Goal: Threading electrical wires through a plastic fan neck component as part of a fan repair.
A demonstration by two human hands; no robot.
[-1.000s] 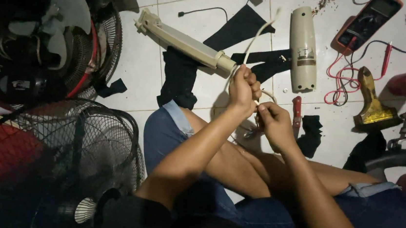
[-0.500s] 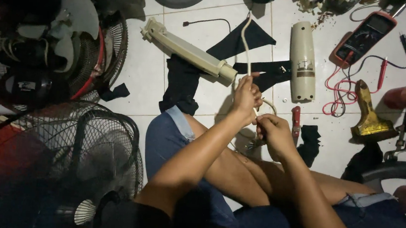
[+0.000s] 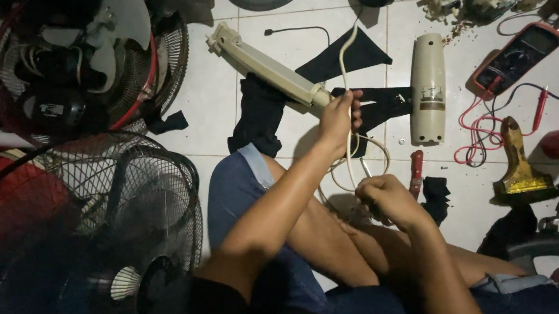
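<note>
Cord (image 3: pixel 348 62), cream, pinched in both hands and running near to far across the floor tiles (image 3: pixel 196 102). Left hand (image 3: pixel 339 118) farther out, fingers pressed shut round the cord just beside the end of the long cream pole (image 3: pixel 267 68); from that fist, rises straight away toward the far edge, long axis nearly square to the pole, which slants from far left down to the fist. Below the fist, drops in a loose loop (image 3: pixel 360 164) toward the right hand (image 3: pixel 387 200), nearer the body and a little to the right, closed over the cord's lower part above the knee; exact finger hold there hidden, cannot tell whether pinch or full grip. Hands close but apart, loop slack between them. Lies closer to the left hand at the pole joint, closer to the right at the slack end.

Around: cylinder housing (image 3: pixel 428 89) just right of the left hand, red-handled screwdriver (image 3: pixel 415 172) beside the right hand, multimeter (image 3: pixel 517 56) with red leads far right, fan guard (image 3: pixel 119 217) near left, fan motor (image 3: pixel 63 84) far left, black cloth (image 3: pixel 259 115) under the pole.
</note>
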